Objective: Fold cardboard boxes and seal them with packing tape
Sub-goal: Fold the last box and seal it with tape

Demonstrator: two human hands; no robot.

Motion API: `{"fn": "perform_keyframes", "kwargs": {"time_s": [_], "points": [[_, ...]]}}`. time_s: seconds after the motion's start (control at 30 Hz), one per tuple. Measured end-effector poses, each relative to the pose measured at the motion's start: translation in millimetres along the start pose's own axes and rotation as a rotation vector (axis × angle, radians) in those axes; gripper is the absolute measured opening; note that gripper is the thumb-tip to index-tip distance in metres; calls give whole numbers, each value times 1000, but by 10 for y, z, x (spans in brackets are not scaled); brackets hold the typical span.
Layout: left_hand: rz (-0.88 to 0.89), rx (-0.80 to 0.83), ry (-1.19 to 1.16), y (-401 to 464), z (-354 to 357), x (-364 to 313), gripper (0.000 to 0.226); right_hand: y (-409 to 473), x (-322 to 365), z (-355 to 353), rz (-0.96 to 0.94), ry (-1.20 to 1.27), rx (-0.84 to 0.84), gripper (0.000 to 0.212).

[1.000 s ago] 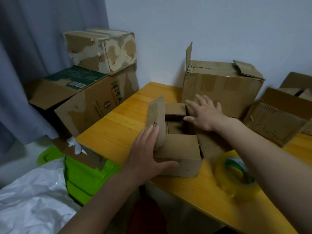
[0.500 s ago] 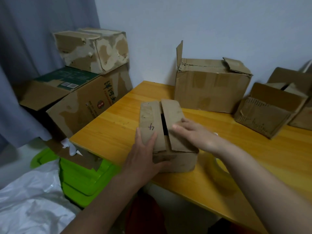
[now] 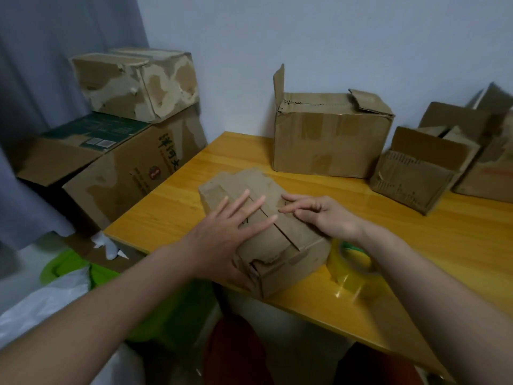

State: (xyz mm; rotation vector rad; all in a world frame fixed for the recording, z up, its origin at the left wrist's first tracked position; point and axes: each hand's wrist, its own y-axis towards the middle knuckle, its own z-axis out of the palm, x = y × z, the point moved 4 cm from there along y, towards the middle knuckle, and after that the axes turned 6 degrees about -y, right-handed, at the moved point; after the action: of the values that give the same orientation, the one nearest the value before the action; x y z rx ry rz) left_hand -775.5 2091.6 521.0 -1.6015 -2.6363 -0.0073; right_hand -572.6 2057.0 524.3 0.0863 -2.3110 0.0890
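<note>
I see the box (image 3: 266, 229) at the table's (image 3: 416, 245) near edge, flaps down with a seam showing. My left hand (image 3: 222, 234) lies flat on it, fingers straight and spread; my right hand (image 3: 322, 218) rests on its right flap, fingers loosely curled, gripping nothing. The tape roll (image 3: 351, 266) sits just right of the box.

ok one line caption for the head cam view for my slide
Both hands, left hand and right hand, press the small box's flaps flat on the wooden table, tape roll beside it.

Green bin (image 3: 66, 269), white plastic sheet (image 3: 41, 309), grey curtain (image 3: 36, 79).
</note>
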Motion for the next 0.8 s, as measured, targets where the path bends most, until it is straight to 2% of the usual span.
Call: {"fn": "perform_keyframes", "kwargs": {"time_s": [0.07, 0.17, 0.27, 0.4, 0.5, 0.57, 0.67, 0.73, 0.8], "points": [[33, 61, -10, 110, 102, 3, 123, -22, -85, -5, 29, -45, -85, 33], [60, 26, -62, 227, 164, -126, 121, -87, -208, -44, 111, -98, -291, 33], [76, -2, -78, 326, 175, -324, 121, -127, -272, -133, 153, -48, -384, 35], [-47, -19, -125, 504, 186, -623, 111, -302, -375, -414, 207, 132, -474, 27], [-193, -22, -179, 686, 185, -903, 106, -618, -602, -658, 290, 1, -604, 21], [-266, -11, -189, 815, 185, -1062, 104, -886, -761, -729, 399, -110, -580, 20], [-325, -40, -178, 983, 179, -1215, 102, -1272, -945, -574, 522, -275, -352, 16], [-343, -51, -177, 1064, 157, -1280, 102, -1408, -1005, -446, 492, -534, -208, 27], [-351, -48, -187, 1127, 135, -1318, 102, -1467, -1008, -430, 428, -685, -168, 23]]}}
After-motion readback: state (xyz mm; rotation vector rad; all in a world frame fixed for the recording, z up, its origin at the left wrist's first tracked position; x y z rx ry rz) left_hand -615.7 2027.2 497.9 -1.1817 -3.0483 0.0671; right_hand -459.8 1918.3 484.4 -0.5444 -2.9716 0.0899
